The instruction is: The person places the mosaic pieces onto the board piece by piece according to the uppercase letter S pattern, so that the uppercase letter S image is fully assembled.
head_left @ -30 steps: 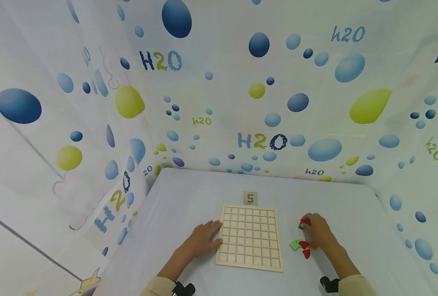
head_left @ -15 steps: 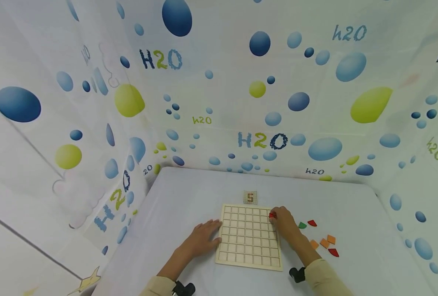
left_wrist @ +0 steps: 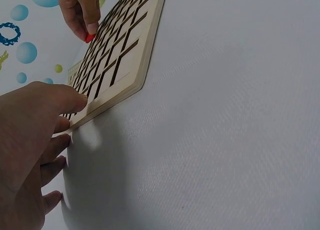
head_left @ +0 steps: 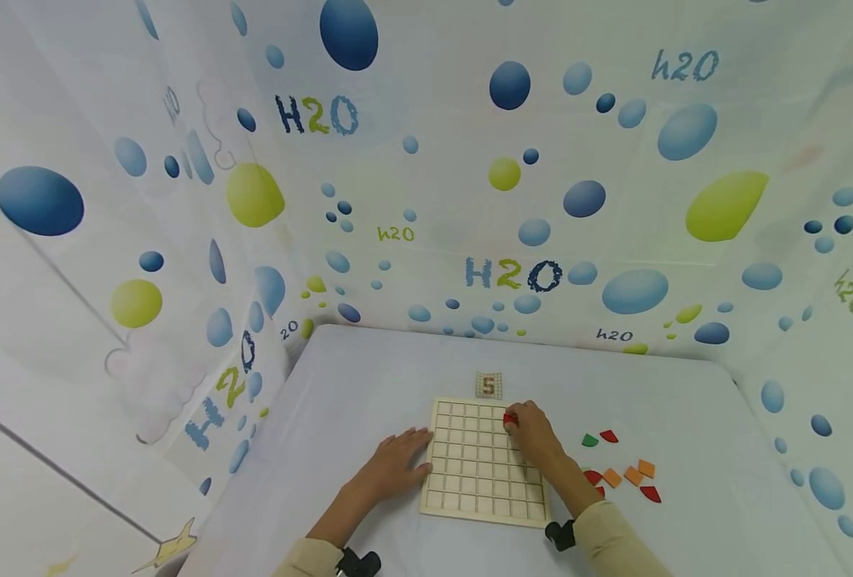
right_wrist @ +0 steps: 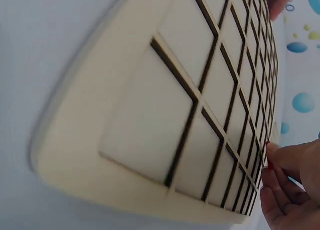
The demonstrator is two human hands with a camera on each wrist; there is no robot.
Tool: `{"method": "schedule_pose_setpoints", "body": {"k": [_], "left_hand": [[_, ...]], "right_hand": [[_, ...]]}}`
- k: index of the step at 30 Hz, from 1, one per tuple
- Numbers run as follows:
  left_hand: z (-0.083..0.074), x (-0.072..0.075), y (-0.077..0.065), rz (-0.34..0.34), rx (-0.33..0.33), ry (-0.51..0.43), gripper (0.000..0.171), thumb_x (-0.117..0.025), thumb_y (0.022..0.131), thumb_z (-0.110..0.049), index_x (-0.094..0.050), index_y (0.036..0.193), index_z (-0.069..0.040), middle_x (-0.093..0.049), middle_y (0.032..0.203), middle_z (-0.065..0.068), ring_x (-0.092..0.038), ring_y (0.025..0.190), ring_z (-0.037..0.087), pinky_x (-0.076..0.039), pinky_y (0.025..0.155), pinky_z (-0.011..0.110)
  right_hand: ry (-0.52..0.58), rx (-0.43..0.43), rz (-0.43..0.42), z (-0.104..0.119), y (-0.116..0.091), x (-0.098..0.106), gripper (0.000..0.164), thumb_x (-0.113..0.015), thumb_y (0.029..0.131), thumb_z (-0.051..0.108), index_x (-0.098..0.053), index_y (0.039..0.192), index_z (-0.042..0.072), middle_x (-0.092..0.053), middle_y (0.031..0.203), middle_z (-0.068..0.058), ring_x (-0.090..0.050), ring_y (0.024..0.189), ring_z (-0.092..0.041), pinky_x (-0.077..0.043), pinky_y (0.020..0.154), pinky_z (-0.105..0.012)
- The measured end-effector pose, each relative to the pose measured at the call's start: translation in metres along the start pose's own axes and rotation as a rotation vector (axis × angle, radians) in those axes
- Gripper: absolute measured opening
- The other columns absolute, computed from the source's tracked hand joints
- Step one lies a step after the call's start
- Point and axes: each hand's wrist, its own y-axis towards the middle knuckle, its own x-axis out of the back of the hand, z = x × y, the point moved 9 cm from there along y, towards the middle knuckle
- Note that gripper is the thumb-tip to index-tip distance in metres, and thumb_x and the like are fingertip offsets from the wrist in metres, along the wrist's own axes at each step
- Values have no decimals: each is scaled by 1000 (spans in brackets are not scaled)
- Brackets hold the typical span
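A pale wooden board with a grid of square cells (head_left: 480, 481) lies on the white table. My left hand (head_left: 396, 465) rests at its left edge, fingers spread; in the left wrist view the thumb overlaps the rim of the board. Between thumb and fingertips my right hand (head_left: 536, 435) pinches a small red piece (head_left: 509, 418), mostly covered by the fingers, over the upper right cells. The left wrist view shows the red piece (left_wrist: 90, 38) close to the board's surface. Just beyond the board's far edge lies a small gridded card (head_left: 488, 385) with a brown 5-like figure.
Right of the board lie several loose pieces: a green rounded one (head_left: 589, 440), red wedges (head_left: 609, 437), and orange squares (head_left: 633, 476). My right forearm partly covers the red pieces (head_left: 593, 477) nearest the board. A patterned curtain (head_left: 426, 184) stands behind the table.
My right hand has moved left from the loose pieces to over the board's upper right cells, carrying a red piece, then shifted slightly further left. My left hand has stayed in place.
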Motion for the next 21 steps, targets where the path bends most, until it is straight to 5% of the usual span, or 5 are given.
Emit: {"method": "schedule_pose_setpoints", "body": {"k": [7, 21], "left_hand": [[0, -1, -1, 1, -3, -11, 59, -63, 104, -38, -51, 156, -14, -51, 161, 8, -44, 152, 34, -33, 125, 60], [2, -3, 1, -5, -1, 9, 59, -63, 104, -37, -50, 157, -14, -52, 161, 7, -44, 152, 33, -34, 125, 59]], "right_hand": [[9, 32, 23, 10, -3, -13, 12, -72, 99, 3, -71, 109, -3, -61, 101, -10, -60, 86, -19, -58, 73, -34], [-65, 108, 3, 17, -8, -13, 5, -74, 97, 2, -71, 99, 6, -63, 100, -5, -61, 88, -19, -58, 72, -34]]}}
